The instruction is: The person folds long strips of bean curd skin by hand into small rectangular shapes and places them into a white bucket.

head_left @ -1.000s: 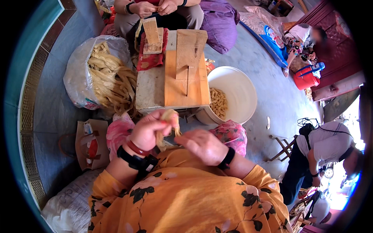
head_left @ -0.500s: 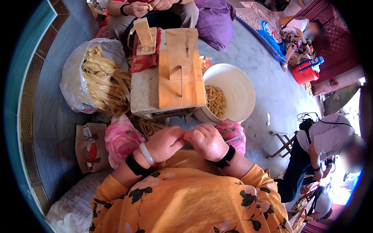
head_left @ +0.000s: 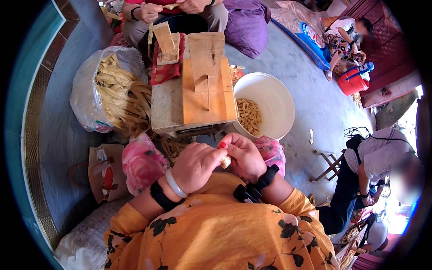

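Note:
In front of my lap, my left hand and my right hand meet with fingers pinched together. Between their fingertips sits a small pale-yellow knot that looks like tofu skin; the fingers cover part of it. Just beyond my hands stands a low table carrying an orange-brown wooden board with a thin upright blade or pin. Right of the table, a white bucket holds many similar knots. To the left, a clear plastic bag spills long pale-yellow strips.
Opposite me, a seated person's hands hold a yellowish strip. A wooden block stand rests on red cloth. A purple sack lies beyond, a tan bag at left. At right are a folding stool, a bending person and a red bucket.
My hands have turned and drawn slightly apart, so the pale knot between the fingertips now shows. My right wrist has rotated. Opposite, the other person's hands have moved apart along a strip.

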`<action>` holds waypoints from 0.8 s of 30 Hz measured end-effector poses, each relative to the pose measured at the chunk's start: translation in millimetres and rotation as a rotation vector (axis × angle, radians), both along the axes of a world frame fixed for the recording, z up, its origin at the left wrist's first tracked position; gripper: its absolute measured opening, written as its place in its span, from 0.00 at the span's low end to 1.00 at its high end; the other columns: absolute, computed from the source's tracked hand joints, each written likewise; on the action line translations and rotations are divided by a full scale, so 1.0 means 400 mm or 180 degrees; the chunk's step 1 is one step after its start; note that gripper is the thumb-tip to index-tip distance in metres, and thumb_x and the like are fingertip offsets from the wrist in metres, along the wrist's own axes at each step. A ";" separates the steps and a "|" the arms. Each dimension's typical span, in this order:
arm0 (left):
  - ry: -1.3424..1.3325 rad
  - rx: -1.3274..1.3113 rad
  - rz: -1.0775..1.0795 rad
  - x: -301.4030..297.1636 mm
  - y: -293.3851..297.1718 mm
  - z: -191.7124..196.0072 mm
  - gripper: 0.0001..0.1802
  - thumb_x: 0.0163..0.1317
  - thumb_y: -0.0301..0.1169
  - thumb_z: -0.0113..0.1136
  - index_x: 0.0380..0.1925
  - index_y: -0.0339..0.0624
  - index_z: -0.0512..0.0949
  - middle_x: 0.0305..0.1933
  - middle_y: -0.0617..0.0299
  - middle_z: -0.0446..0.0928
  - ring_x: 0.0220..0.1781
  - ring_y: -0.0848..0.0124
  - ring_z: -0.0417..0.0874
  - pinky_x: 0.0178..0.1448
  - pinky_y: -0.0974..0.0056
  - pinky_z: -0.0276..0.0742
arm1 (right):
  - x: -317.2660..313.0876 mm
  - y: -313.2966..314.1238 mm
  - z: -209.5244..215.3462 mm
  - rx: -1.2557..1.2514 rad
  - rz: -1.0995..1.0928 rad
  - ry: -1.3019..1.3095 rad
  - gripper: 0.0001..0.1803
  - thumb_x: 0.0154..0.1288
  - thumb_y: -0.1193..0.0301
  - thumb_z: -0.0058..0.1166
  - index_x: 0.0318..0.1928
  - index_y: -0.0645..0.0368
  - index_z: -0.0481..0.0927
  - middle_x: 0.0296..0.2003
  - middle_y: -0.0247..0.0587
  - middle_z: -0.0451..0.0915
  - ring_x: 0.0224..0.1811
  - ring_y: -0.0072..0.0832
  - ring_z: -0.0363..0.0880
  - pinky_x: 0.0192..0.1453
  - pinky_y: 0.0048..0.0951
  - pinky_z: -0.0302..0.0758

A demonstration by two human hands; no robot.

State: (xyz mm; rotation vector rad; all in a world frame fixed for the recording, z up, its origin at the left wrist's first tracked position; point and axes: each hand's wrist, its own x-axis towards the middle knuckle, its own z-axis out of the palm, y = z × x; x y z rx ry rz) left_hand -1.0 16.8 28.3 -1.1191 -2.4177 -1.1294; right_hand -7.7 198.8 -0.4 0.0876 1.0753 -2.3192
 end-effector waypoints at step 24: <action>-0.1923 0.1703 0.0247 0.025 -0.009 -0.018 0.09 0.65 0.20 0.53 0.44 0.34 0.75 0.40 0.58 0.75 0.39 0.71 0.79 0.46 0.70 0.75 | 0.037 -0.031 0.093 0.3674 -0.0015 0.3310 0.10 0.66 0.69 0.54 0.34 0.63 0.74 0.24 0.46 0.72 0.27 0.41 0.73 0.31 0.34 0.71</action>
